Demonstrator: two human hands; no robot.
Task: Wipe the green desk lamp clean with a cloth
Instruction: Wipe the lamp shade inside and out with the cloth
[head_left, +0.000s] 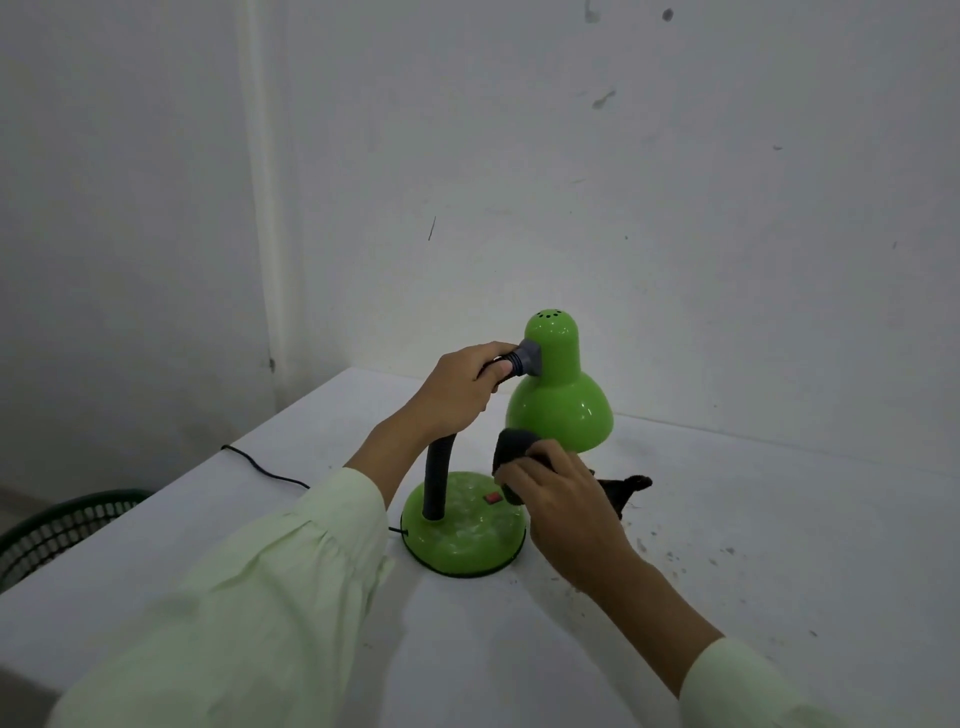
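Two hands share the work, and the split looks right for this step. Nearest, the pale sleeves (249, 587) reach in over the white table (727, 571). The right hand (566, 514) is closed around a bunched dark cloth (511, 449), which bulges out past the fingertips; a loose tail of it trails onto the table behind the hand. The cloth sits just above the base (462, 530) and just below the rim of the shade (558, 400); whether it touches either I cannot tell.

The lamp stands near the middle of the table, its base flat, with a red switch (492, 499) on top and smeary patches on the green gloss. The left hand (460, 392) is wrapped tight round the top of the flexible neck (439, 478), right at the grey collar where it meets the shade.

To do this well, keep that left grip firm so the neck does not flex under pressure. Fold the cloth to a fresh face and work in short overlapping strokes. Go lightly round the switch, and tuck the loose tail in so it does not drag grit from the specked table back onto the gloss.

Farther off, the cord (265, 470) runs over the left edge, above a green basket (57, 530). Mind that it does not snag if the lamp is turned.
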